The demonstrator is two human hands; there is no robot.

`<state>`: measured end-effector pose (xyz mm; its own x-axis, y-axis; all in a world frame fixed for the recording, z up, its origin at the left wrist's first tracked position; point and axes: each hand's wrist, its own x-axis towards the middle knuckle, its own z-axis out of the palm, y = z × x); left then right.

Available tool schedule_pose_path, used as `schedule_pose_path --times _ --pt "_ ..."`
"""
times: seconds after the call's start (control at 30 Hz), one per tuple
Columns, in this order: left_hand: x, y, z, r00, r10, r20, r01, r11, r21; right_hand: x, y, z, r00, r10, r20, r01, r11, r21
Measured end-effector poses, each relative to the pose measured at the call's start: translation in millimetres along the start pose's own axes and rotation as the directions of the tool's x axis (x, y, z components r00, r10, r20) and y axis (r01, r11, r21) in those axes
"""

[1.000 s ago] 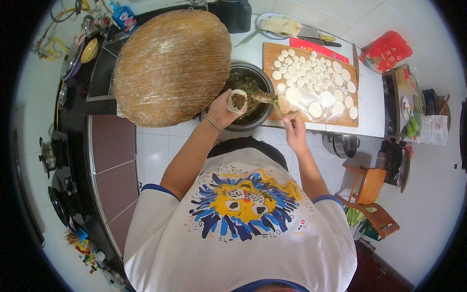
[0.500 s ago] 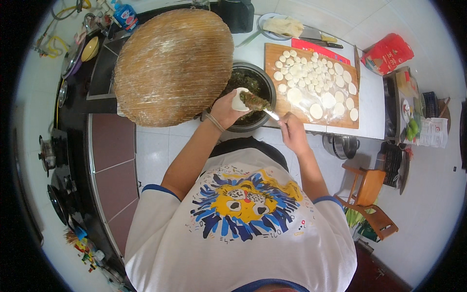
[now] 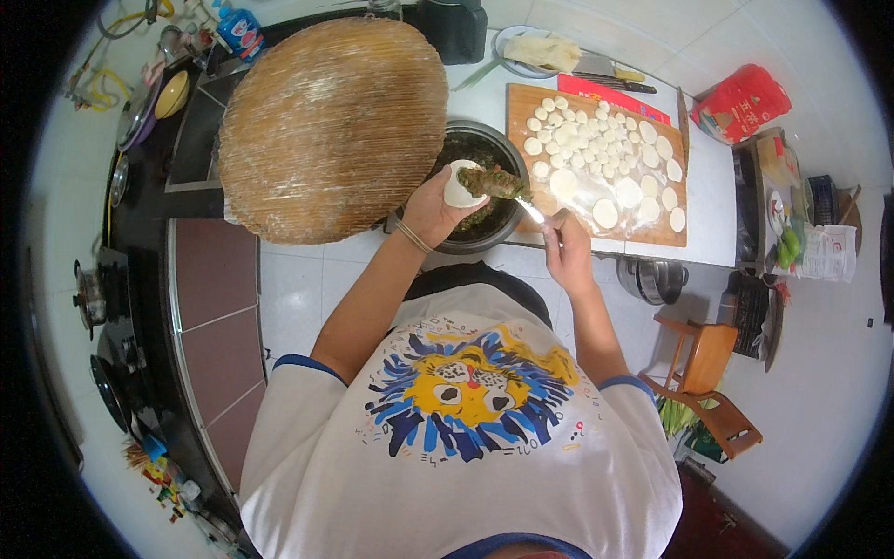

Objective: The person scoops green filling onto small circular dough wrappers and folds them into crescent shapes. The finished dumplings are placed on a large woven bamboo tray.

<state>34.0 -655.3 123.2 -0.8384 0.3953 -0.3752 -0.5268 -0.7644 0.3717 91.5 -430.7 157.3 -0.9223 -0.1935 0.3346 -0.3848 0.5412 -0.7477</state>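
Observation:
A round dough wrapper (image 3: 460, 191) lies in my left hand (image 3: 431, 212), whose fingers curl around it from below. My right hand (image 3: 568, 250) is closed on the handle of a metal spoon (image 3: 533, 212). Green-flecked meat filling (image 3: 494, 183) is heaped on the spoon's end, which reaches over the wrapper's right side. Both hands are above the near part of a dark round pot (image 3: 515, 154) of green filling. On the wooden board (image 3: 672, 233) to the right lie flat wrappers (image 3: 605, 213) and many small dough pieces (image 3: 596, 140), dusted with flour.
A large round slatted tray (image 3: 335, 130) stands left of the pot, its edge overlapping it. Behind the board are a plate (image 3: 507, 47), knives (image 3: 626, 82) and a red bag (image 3: 742, 102). A wooden chair (image 3: 708, 373) stands at the right; a sink (image 3: 200, 121) lies left.
The spoon and my right hand have shifted slightly right and up. More of the wrapper and the heaped filling now shows. My left hand has barely moved.

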Motion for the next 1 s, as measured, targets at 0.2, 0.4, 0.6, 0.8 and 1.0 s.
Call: schedule_pose_path --times 0.2,0.4,0.6,0.8,1.0 --pt "-3 0 -1 0.998 0.027 -0.062 -0.026 0.999 0.023 1 6 3 0.990 -0.117 0.082 0.129 0.980 -0.153" --pt "-1 -2 -13 0.996 0.030 -0.088 -0.035 0.997 -0.063 2 1 -5 0.989 -0.105 0.106 0.125 0.971 -0.206" --pt "1 0 -20 0.994 0.048 -0.094 -0.053 0.997 -0.058 -4 9 -3 0.999 -0.011 0.039 0.018 0.984 -0.179" --pt "2 1 -23 0.996 0.058 -0.061 -0.064 0.994 -0.090 -7 15 11 0.989 0.137 -0.063 -0.144 0.981 -0.126" --pt "3 -2 -25 0.993 0.067 -0.100 -0.077 0.992 -0.104 -13 49 36 0.945 0.317 -0.076 -0.320 0.947 -0.027"
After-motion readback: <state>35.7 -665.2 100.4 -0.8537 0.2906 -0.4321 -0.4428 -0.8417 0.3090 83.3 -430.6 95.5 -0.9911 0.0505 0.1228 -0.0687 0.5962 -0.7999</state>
